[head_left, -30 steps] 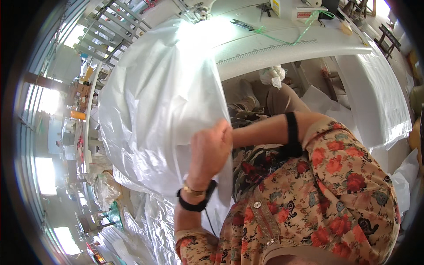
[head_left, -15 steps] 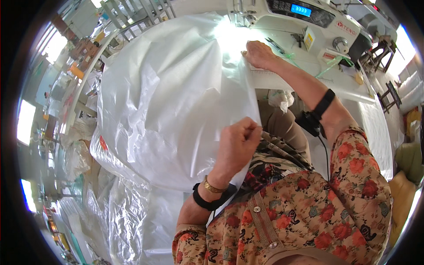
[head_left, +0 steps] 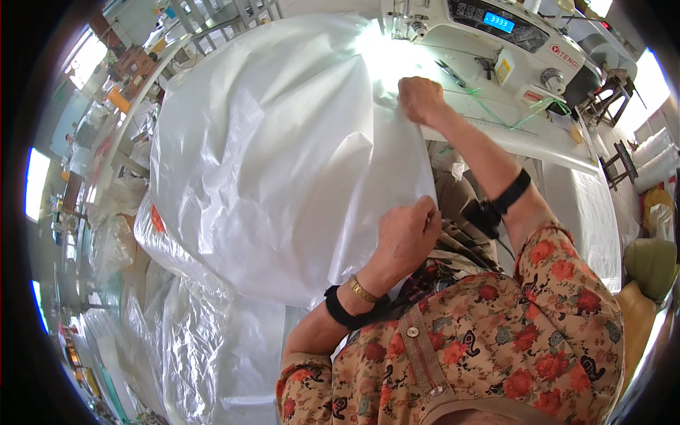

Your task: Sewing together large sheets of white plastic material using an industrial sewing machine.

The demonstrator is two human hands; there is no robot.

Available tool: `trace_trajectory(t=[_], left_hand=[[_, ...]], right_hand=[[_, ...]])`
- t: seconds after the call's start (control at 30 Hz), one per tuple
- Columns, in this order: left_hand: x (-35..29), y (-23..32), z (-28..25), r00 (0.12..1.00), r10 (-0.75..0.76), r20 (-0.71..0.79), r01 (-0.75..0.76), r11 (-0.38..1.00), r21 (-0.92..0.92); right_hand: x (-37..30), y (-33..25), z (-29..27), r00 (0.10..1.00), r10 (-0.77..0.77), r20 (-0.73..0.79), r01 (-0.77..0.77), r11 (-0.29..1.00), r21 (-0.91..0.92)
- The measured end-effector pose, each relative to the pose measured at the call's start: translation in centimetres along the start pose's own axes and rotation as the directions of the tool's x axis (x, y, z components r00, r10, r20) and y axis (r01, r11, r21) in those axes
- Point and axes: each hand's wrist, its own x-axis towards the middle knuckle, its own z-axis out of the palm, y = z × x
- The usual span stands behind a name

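A large translucent white plastic sheet (head_left: 283,156) spreads over the table and hangs toward my lap, creased and shiny. Its right edge runs between my two hands. Close to my body, my left hand (head_left: 407,234) is closed on that edge. My right hand (head_left: 421,100) grips the same edge farther up, near the sewing machine (head_left: 496,35); its fingertips are partly hidden. Beyond the right hand, a bright lamp glare whites out the sheet under the machine's needle area (head_left: 411,27).
On the machine bed lie a pair of dark snips (head_left: 451,73) and loose green thread (head_left: 542,106). A crumpled clear plastic heap (head_left: 195,347) fills the lower left. A grey metal rack (head_left: 212,21) stands behind, and a dark stool (head_left: 623,166) is off to the right.
My left hand has moved right and slightly down with the sheet's edge. My right hand has shifted a little right and down. The view has tilted slightly.
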Motion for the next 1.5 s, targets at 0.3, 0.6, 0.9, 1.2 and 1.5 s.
trace_trajectory(t=[0.3,0.6,0.9,1.2,1.5], left_hand=[[0.2,-1.3,-0.6,0.996,0.085,0.020,-0.088,0.982,0.166],[3.7,-2.0,-2.2,0.996,0.043,-0.077,-0.026,0.977,0.210],[6.0,-1.2,0.0,0.989,0.048,-0.137,-0.030,0.991,0.132],[5.6,-1.1,2.4,0.988,0.130,-0.082,-0.113,0.975,0.190],[-0.4,3.3,1.2,0.868,0.319,0.381,-0.374,0.924,0.080]], right_hand=[[-2.3,-1.4,-1.1,0.994,-0.081,0.070,0.087,0.993,-0.083],[2.1,-1.1,-0.7,0.995,-0.083,0.048,0.082,0.996,0.016],[2.6,1.6,-0.4,0.999,0.014,0.033,-0.020,0.983,0.182],[-7.8,2.4,1.5,0.983,-0.070,-0.168,0.111,0.962,0.250],[-12.8,1.5,2.6,0.990,0.008,-0.141,0.046,0.926,0.375]])
